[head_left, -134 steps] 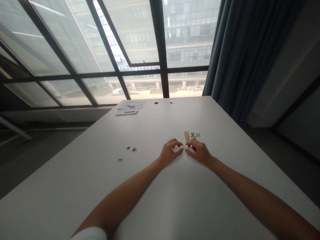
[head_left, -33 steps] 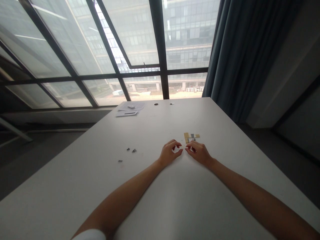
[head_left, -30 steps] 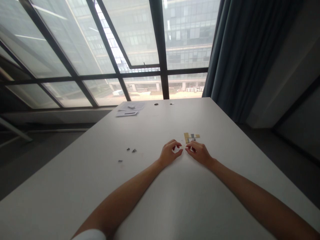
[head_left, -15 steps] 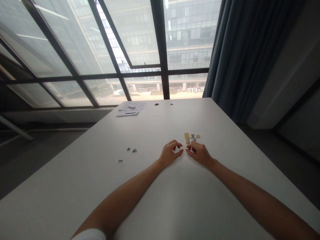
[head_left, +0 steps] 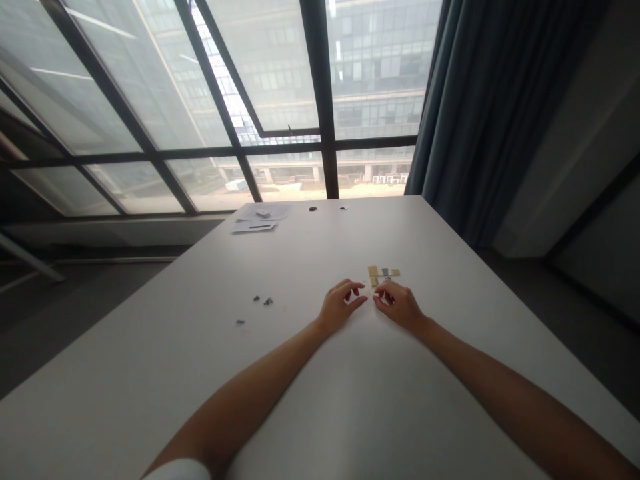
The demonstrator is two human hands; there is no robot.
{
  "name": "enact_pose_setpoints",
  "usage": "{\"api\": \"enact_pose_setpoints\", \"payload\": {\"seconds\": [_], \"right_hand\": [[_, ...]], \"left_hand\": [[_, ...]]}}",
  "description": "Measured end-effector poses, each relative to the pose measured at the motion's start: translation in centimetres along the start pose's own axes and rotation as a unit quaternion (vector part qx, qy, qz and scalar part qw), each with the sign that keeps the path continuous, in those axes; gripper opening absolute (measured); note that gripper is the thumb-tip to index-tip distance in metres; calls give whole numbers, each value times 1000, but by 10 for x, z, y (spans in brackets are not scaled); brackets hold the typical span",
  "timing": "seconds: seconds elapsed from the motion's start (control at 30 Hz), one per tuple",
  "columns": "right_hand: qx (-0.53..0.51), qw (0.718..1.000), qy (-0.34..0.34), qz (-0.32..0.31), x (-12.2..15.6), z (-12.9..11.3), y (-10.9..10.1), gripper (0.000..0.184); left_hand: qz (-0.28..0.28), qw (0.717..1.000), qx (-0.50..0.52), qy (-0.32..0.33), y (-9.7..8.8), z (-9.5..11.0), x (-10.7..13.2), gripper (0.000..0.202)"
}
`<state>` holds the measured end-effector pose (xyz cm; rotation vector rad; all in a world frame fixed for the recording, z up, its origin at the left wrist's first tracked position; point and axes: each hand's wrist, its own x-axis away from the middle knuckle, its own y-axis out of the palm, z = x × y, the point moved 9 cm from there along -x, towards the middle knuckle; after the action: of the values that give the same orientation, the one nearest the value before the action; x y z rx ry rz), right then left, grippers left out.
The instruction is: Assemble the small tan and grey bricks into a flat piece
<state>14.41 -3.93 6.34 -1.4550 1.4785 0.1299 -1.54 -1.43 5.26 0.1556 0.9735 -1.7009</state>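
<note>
My left hand rests over the white table with thumb and forefinger apart and no piece visible between them. Close by on its right, my right hand has its thumb and fingers pinched together at a small pale piece, mostly hidden and too small to name. Just beyond the right hand lie small yellow blocks in a row with grey blocks and whitish ones. A shorter row with yellow and dark pieces sits in front of them, partly covered by the right fingers.
Several small dark grey pieces lie on the white table to the left. Papers with a dark strip and a small white object are at the far left edge. Two round dark-and-white spots mark the far edge, before windows and a blue curtain.
The left fingers have parted slightly from the pale piece between the hands. The right hand stays pinched in nearly the same place. The blocks and grey pieces lie as before.
</note>
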Motion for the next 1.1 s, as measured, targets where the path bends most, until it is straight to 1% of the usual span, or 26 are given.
{"api": "enact_pose_setpoints", "payload": {"seconds": [0.1, 0.23, 0.3, 0.33, 0.4, 0.47, 0.6, 0.7, 0.97, 1.1], "right_hand": [[-5, 998, 40, 44, -4, 15, -15, 3], [5, 979, 152, 135, -5, 59, -48, 11], [12, 966, 200, 164, -2, 81, -61, 16], [15, 962, 218, 167, 0, 91, -65, 18], [29, 958, 238, 156, 2, 104, -68, 21], [51, 959, 251, 125, 3, 112, -64, 21], [105, 956, 273, 35, 5, 116, -46, 16], [135, 947, 291, -5, 7, 118, -39, 11], [181, 932, 311, -47, 11, 124, -34, 8], [195, 924, 326, -49, 11, 123, -33, 8]], "left_hand": [[9, 1000, -3, -11, -2, -3, 0, 22], [11, 1000, -10, -18, -2, -4, 0, 21], [8, 1000, -12, -20, -1, -4, 0, 22], [7, 1000, -14, -20, -1, -4, -1, 22], [7, 1000, -16, -20, -1, -3, -1, 22], [5, 1000, -18, -22, -2, -3, -1, 24], [3, 999, -18, -27, -1, -5, -1, 26], [3, 999, -17, -31, -1, -7, 0, 26], [3, 999, -29, -42, 0, -10, 1, 27], [-1, 998, -38, -52, 1, -12, 1, 27]]}}
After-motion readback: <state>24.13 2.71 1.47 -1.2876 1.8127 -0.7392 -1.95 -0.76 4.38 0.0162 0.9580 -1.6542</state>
